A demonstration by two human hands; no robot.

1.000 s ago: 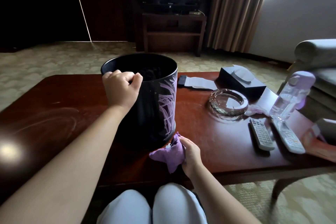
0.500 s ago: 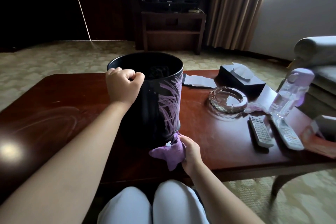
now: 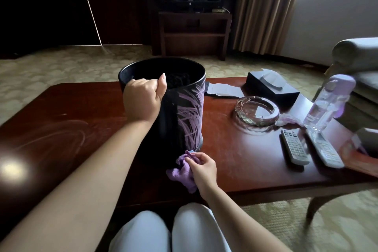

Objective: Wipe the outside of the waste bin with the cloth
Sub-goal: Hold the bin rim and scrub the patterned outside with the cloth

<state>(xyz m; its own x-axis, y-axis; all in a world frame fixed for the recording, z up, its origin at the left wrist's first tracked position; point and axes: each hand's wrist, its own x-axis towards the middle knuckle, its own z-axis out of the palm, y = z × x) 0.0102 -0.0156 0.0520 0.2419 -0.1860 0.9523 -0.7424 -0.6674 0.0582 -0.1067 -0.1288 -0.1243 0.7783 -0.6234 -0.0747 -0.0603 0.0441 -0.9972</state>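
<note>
A black waste bin (image 3: 184,116) with purple brush-stroke markings stands upright on the dark wooden coffee table (image 3: 241,155). My left hand (image 3: 143,100) grips its near rim, fingers curled over the edge. My right hand (image 3: 202,168) holds a crumpled purple cloth (image 3: 182,172) against the table right by the bin's lower front edge. The bin's base behind the cloth is in shadow.
On the table's right side lie a glass ashtray (image 3: 256,112), a black tissue box (image 3: 272,88), two remote controls (image 3: 294,146), and a clear bottle with a purple cap (image 3: 327,102). An armchair (image 3: 360,61) stands at the right. My knees (image 3: 169,229) are under the table's front edge.
The bin has shifted slightly rightward in my left hand's grip. My right hand has slid a little along the bin's base with the cloth, staying low.
</note>
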